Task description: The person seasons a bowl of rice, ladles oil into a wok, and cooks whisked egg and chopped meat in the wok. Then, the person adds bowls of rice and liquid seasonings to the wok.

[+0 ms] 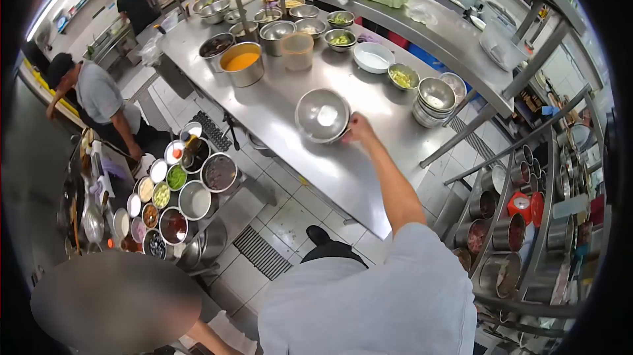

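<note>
My right hand reaches over the steel table, its fingers closed at the right rim of a shiny metal bowl. A pale round spot shows inside this bowl; whether it is content or glare is unclear. Behind it are an orange-tinted container, a pot of orange liquid and a white dish. Right of my hand stands a stack of metal bowls. At the lower left a forearm runs into a blurred patch; that hand is hidden, and whose arm it is stays unclear.
Ingredient pots crowd the left counter. A co-worker in a grey shirt and dark cap stands beyond them; another person in black is farther back. Shelves with pots line the right. A raised shelf overhangs the table's far side.
</note>
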Action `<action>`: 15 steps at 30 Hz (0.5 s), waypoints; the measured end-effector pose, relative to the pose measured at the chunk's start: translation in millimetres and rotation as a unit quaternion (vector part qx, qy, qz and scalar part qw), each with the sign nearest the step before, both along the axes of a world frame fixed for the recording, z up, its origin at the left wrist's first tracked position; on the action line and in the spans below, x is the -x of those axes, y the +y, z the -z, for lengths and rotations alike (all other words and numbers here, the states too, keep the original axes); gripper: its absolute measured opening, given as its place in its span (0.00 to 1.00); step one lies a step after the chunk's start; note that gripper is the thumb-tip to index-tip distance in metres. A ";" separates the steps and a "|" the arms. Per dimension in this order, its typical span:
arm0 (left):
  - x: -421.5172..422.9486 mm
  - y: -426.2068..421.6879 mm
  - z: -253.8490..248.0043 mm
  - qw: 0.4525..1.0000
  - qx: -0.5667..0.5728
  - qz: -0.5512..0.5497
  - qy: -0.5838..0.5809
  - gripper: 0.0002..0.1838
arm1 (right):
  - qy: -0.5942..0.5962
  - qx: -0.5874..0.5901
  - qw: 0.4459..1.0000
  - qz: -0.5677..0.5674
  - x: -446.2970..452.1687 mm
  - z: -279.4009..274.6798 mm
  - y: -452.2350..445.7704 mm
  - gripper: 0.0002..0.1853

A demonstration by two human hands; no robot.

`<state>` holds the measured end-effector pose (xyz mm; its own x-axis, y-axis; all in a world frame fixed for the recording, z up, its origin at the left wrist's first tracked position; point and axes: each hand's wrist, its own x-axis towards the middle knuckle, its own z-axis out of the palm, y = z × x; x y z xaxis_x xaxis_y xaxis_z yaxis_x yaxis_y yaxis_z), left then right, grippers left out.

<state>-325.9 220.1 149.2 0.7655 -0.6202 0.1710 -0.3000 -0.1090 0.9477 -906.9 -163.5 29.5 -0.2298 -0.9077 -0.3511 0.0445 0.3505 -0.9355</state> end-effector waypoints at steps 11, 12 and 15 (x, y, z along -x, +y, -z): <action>118.1 -142.3 -14.9 0.927 -0.152 0.236 -0.247 0.05 | 0.083 0.047 0.994 0.061 68.8 13.7 -26.2 0.23; 123.0 -150.3 -9.2 0.927 -0.156 0.249 -0.233 0.05 | 0.225 0.052 0.972 0.040 67.5 23.7 -16.6 0.25; 129.7 -179.8 39.5 0.931 -0.161 0.320 -0.067 0.15 | 0.435 0.101 0.894 0.045 64.9 41.5 -2.4 0.27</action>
